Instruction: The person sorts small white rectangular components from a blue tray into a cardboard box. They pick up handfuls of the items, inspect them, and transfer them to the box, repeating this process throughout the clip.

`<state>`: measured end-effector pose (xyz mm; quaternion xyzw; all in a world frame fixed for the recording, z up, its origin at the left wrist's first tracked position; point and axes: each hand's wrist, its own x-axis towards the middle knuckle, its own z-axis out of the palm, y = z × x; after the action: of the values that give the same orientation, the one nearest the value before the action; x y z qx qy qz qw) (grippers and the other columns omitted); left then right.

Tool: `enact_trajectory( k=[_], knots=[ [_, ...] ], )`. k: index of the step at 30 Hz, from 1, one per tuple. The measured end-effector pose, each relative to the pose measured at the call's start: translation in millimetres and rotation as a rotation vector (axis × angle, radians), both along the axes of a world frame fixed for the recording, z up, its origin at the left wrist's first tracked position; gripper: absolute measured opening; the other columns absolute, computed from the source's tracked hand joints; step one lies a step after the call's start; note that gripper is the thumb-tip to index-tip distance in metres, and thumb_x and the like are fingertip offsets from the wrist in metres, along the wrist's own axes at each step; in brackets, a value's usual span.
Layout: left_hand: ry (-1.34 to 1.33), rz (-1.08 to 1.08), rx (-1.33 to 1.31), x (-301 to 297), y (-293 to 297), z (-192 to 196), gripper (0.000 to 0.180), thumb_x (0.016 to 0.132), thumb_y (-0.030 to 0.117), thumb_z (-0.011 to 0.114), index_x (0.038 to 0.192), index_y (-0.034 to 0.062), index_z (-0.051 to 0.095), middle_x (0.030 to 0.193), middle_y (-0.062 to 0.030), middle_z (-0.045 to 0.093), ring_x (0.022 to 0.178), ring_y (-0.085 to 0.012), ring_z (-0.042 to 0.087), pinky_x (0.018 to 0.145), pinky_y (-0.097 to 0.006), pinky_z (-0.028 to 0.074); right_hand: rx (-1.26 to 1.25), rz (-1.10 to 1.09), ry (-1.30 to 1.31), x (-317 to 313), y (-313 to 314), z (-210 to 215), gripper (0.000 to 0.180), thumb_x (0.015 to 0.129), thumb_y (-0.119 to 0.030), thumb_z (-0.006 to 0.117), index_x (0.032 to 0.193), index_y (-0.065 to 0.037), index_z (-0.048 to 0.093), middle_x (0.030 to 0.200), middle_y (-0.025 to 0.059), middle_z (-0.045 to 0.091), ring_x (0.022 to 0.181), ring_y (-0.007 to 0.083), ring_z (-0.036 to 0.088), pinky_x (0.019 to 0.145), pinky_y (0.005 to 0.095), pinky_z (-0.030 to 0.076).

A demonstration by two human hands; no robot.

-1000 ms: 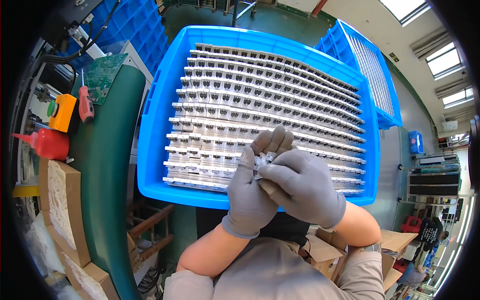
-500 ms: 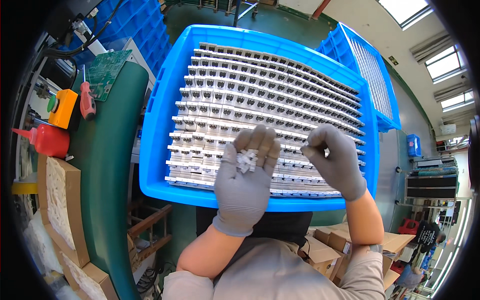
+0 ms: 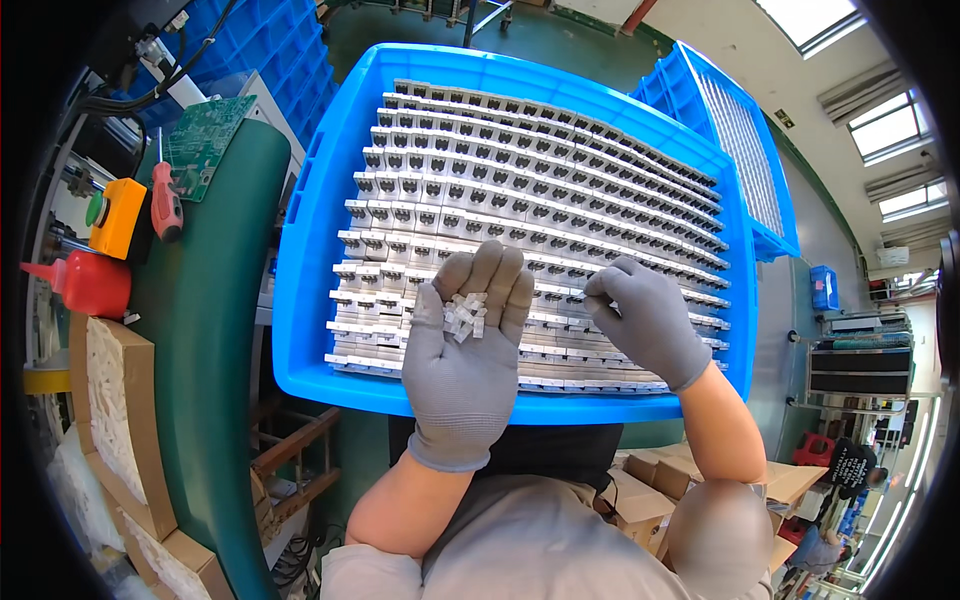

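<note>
My left hand [image 3: 458, 370], in a grey knit glove, is turned palm up over the near part of a blue crate [image 3: 312, 250]. A small heap of white plastic pieces [image 3: 465, 317] rests in its palm, the fingers lightly curled around. To its right, my gloved right hand [image 3: 640, 318] has thumb and fingertips pinched together; whatever they hold is too small to make out. Beneath both hands, white block-shaped modules [image 3: 480, 205] with dark openings fill the crate in several close rows. The hands cover part of the nearer rows.
Left of the crate runs a green padded surface [image 3: 215, 330] with a screwdriver [image 3: 165, 200], a green circuit board [image 3: 208, 140], a red bottle [image 3: 95, 282] and an orange box with a green button [image 3: 118, 218]. Another filled blue crate [image 3: 690, 85] stands behind right. Cardboard boxes [image 3: 640, 495] lie below right.
Both hands have shifted a little to the left, the left hand more so. The white pieces stay in the left palm, and the right hand keeps its pinch. The whole view has moved slightly.
</note>
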<state>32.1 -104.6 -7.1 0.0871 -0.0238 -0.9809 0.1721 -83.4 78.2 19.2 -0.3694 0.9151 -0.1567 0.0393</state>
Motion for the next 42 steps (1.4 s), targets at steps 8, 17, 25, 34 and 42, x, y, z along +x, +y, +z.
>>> enact_trajectory(
  k=[8, 17, 25, 34, 42],
  knots=[
    [0.049, -0.007, 0.006, 0.3, 0.0, -2.9, 0.042, 0.112, 0.034, 0.035, 0.128, 0.0023, 0.058, 0.138, -0.0189, 0.059, 0.136, -0.0341, 0.053, 0.120, -0.049, 0.041, 0.050, 0.026, 0.054, 0.8, -3.5, -0.3, 0.007, 0.085, -0.015, 0.071, 0.085, -0.009, 0.069, 0.084, 0.0095, 0.066, 0.077, 0.0325, 0.067, 0.067, 0.0450, 0.055],
    [0.063, -0.010, -0.008, -0.3, 0.1, -4.8, 0.043, 0.113, 0.034, 0.034, 0.127, 0.0025, 0.060, 0.137, -0.0186, 0.061, 0.135, -0.0347, 0.054, 0.119, -0.050, 0.042, 0.092, 0.066, 0.155, 1.8, -4.8, -1.4, 0.007, 0.083, -0.010, 0.073, 0.089, -0.009, 0.069, 0.083, 0.0095, 0.066, 0.072, 0.0316, 0.067, 0.063, 0.0429, 0.053],
    [0.080, -0.018, -0.010, 0.3, 0.6, -6.6, 0.044, 0.112, 0.035, 0.034, 0.129, 0.0036, 0.059, 0.139, -0.0181, 0.060, 0.136, -0.0336, 0.053, 0.120, -0.050, 0.041, 0.005, 0.058, 0.102, 11.0, 3.1, 7.0, 0.013, 0.084, -0.009, 0.071, 0.097, -0.009, 0.071, 0.092, 0.0099, 0.066, 0.079, 0.0327, 0.068, 0.067, 0.0426, 0.056],
    [0.086, -0.113, 0.054, 0.9, 8.7, 2.0, 0.047, 0.112, 0.036, 0.032, 0.139, 0.0018, 0.051, 0.151, -0.0184, 0.048, 0.146, -0.0335, 0.041, 0.125, -0.051, 0.031, -0.376, 0.088, -0.089, 35.9, -11.7, 35.9, 0.025, 0.082, -0.008, 0.078, 0.106, -0.008, 0.071, 0.088, 0.0111, 0.066, 0.075, 0.0312, 0.067, 0.064, 0.0381, 0.055],
    [0.058, -0.153, -0.025, 4.1, 27.0, 2.7, 0.051, 0.113, 0.037, 0.024, 0.147, 0.0033, 0.044, 0.154, -0.0182, 0.045, 0.147, -0.0333, 0.039, 0.125, -0.049, 0.029, -0.289, 0.174, -0.004, 55.4, -47.5, 38.4, 0.016, 0.081, -0.020, 0.078, 0.090, -0.010, 0.069, 0.082, 0.0089, 0.062, 0.069, 0.0295, 0.065, 0.058, 0.0407, 0.052]
  ],
)
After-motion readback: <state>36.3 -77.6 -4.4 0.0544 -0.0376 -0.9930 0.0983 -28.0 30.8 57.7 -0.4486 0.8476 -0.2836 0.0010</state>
